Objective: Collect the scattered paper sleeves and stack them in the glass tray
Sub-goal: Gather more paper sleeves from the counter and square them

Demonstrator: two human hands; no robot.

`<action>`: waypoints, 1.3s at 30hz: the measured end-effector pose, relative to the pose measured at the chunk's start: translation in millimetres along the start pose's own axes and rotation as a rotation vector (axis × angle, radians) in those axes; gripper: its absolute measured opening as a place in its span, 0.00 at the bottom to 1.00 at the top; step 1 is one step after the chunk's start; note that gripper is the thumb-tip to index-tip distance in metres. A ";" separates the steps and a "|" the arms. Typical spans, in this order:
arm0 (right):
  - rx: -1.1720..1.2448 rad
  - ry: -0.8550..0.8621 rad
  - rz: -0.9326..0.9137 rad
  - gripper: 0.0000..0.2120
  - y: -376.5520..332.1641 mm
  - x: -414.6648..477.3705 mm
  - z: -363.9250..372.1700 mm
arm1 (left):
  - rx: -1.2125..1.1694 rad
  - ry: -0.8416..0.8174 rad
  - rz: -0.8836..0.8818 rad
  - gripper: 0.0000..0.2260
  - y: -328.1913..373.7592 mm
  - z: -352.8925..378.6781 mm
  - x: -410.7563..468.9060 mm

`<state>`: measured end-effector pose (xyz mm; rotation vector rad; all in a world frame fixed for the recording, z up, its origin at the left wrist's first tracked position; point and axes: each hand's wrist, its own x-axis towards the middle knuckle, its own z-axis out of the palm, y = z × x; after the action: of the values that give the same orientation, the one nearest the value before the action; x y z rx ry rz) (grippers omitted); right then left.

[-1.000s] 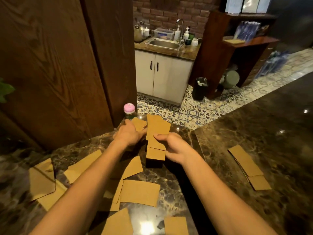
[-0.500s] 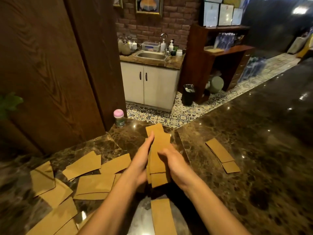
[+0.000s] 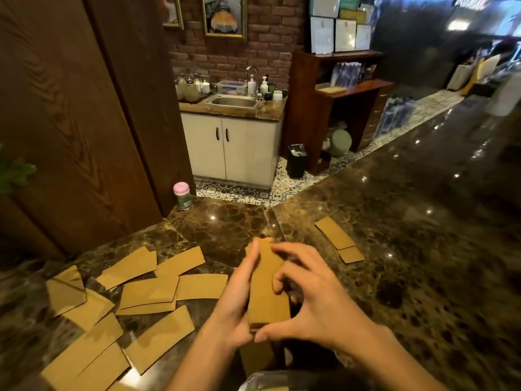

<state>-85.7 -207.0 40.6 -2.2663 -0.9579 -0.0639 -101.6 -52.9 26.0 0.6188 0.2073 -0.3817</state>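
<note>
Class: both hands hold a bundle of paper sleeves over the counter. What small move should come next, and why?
Probably lower the bundle toward the person, into the glass tray whose rim shows at the bottom edge. The left hand and right hand grip it with edges nearly squared, so it looks ready to set down before gathering the loose sleeves at left.

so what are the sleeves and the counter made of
The sleeves look like matte tan kraft card: flat, dull, thin edges in the stack. The counter looks like polished dark brown stone, perhaps marble: mottled veining, sharp light glints.
</note>
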 end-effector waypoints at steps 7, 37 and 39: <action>-0.108 -0.312 0.052 0.34 -19.5 -15.1 -29.4 | 0.118 -0.069 -0.068 0.26 -14.6 12.2 -13.2; 0.877 0.418 0.480 0.07 -20.0 -32.7 -12.4 | 0.233 0.273 0.206 0.23 -24.7 20.8 -62.9; 0.924 0.420 0.483 0.06 -18.2 -33.8 -13.3 | 0.252 0.292 0.210 0.22 -24.6 23.0 -65.3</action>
<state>-119.6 -226.7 51.4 -1.4633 -0.1223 0.0955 -169.3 -66.5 51.1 0.9362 0.3732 -0.1121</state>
